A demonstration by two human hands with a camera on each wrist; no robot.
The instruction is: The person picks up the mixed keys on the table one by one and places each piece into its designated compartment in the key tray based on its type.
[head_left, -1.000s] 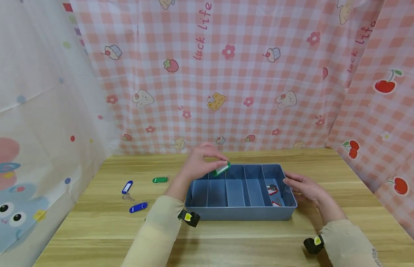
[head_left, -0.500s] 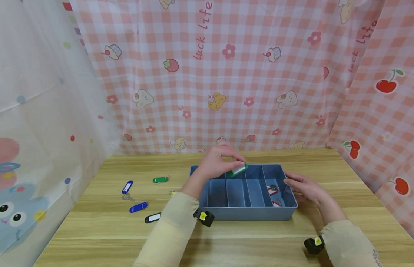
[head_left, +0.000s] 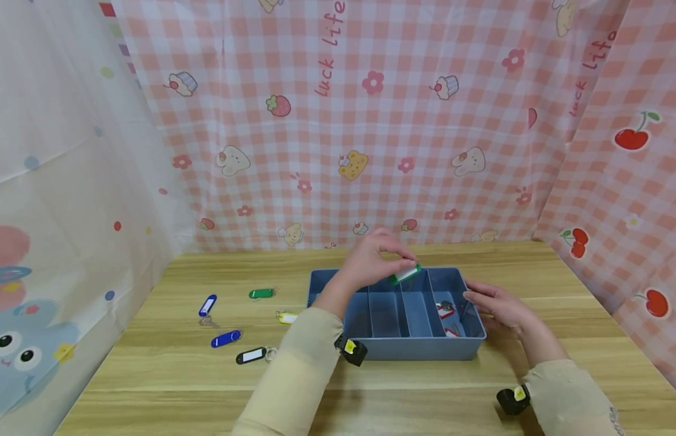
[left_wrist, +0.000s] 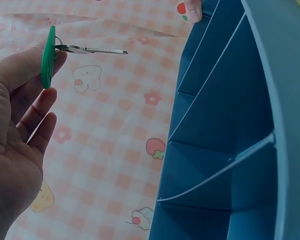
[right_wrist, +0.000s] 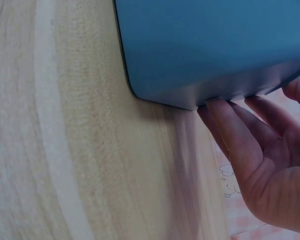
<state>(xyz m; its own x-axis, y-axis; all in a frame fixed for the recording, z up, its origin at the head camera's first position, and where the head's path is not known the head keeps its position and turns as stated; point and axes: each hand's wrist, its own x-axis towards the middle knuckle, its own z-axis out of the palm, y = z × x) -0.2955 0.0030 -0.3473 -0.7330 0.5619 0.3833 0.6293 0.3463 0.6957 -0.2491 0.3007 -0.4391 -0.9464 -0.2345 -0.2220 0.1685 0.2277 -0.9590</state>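
Observation:
My left hand [head_left: 373,260] pinches a green key tag [head_left: 407,274] between thumb and fingertips, over the back of a blue-grey divided box [head_left: 408,349]. In the left wrist view a metal key [left_wrist: 97,50] sticks out from the ring of that tag, and the other fingers are loosely bent below. My right hand [head_left: 495,306] touches the right end of the box; its fingertips press on the end wall in the right wrist view, fingers mostly straight. Red key tags [head_left: 445,311] with keys lie in the rightmost compartment.
Left of the box on the wooden table lie another green key tag [head_left: 261,293], a blue tag [head_left: 208,304], a second blue tag [head_left: 226,338], a black tag [head_left: 251,355] and a yellow tag [head_left: 288,318] partly behind the left sleeve. A checked curtain [head_left: 316,133] hangs behind.
My left hand has carried the green key tag rightward along the back of the box. The black and yellow tags have come into view behind the sleeve. My right hand stays in place.

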